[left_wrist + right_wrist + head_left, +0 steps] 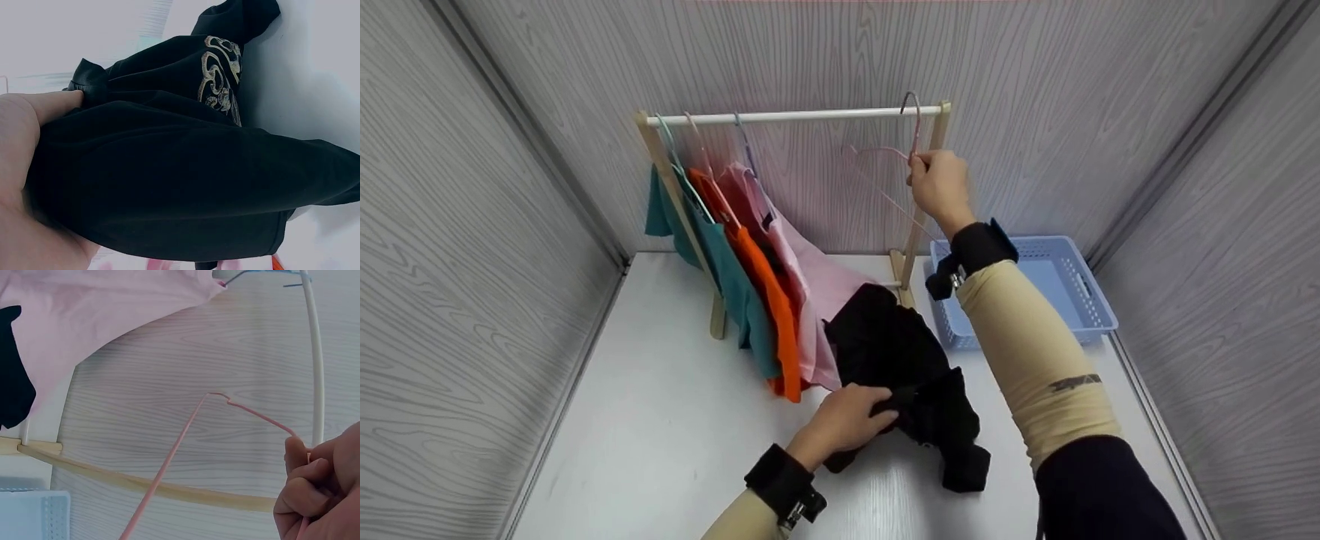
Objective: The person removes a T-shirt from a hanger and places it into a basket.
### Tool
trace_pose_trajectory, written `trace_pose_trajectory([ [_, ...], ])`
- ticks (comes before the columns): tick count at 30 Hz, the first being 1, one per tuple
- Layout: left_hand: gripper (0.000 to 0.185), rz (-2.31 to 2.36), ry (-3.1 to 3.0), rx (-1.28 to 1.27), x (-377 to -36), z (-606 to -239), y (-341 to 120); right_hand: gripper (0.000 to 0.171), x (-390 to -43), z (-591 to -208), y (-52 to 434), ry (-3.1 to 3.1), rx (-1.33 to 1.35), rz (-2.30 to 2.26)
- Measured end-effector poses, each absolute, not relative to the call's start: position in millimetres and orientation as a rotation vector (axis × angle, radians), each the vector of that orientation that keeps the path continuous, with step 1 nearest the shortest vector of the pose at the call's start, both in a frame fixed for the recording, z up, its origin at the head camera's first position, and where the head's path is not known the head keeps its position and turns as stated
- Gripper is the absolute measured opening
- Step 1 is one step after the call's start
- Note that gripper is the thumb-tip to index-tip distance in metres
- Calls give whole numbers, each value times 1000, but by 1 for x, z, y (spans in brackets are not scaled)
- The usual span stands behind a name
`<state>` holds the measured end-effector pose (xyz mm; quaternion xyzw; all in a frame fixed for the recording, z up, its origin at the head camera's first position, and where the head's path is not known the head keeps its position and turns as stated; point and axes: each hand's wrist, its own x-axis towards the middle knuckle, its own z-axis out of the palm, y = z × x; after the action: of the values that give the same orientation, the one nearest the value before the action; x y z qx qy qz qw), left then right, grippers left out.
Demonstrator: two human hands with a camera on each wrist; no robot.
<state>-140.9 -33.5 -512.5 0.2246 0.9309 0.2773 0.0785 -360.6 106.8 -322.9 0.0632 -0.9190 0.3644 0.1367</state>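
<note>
Three garments hung, the black one not yet.
Your right hand (939,184) grips the pink hanger (885,176), seemingly just off the rail (795,115); your left hand (847,420) clutches the black garment (900,375) on the table below it.

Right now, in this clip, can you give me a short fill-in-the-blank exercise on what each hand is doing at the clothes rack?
1. The right hand grips a pink ____ whose hook sits over the white rail.
2. The left hand holds a ____ garment on the table.
3. The basket right of the rack is ____ in colour.
Missing words: hanger; black; blue
</note>
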Motion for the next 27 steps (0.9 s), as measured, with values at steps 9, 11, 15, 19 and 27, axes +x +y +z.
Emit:
trace_pose_trajectory([
  [9, 18, 898, 2712, 684, -132, -524, -29, 35, -372, -337, 108, -2666, 19, 1077],
  [11, 19, 884, 2711, 682, -130, -525, -28, 34, -371, -343, 109, -2698, 9, 1094],
  [15, 30, 848, 2713, 629, -128, -524, -28, 33, -368, -352, 112, -2764, 59, 1183],
  [19, 38, 841, 2725, 641, -130, -520, -29, 35, -361, -351, 124, -2862, 210, 1194],
  [27, 28, 856, 2812, 723, -142, -508, -34, 51, -339, -350, 191, -3002, 349, 1086],
])
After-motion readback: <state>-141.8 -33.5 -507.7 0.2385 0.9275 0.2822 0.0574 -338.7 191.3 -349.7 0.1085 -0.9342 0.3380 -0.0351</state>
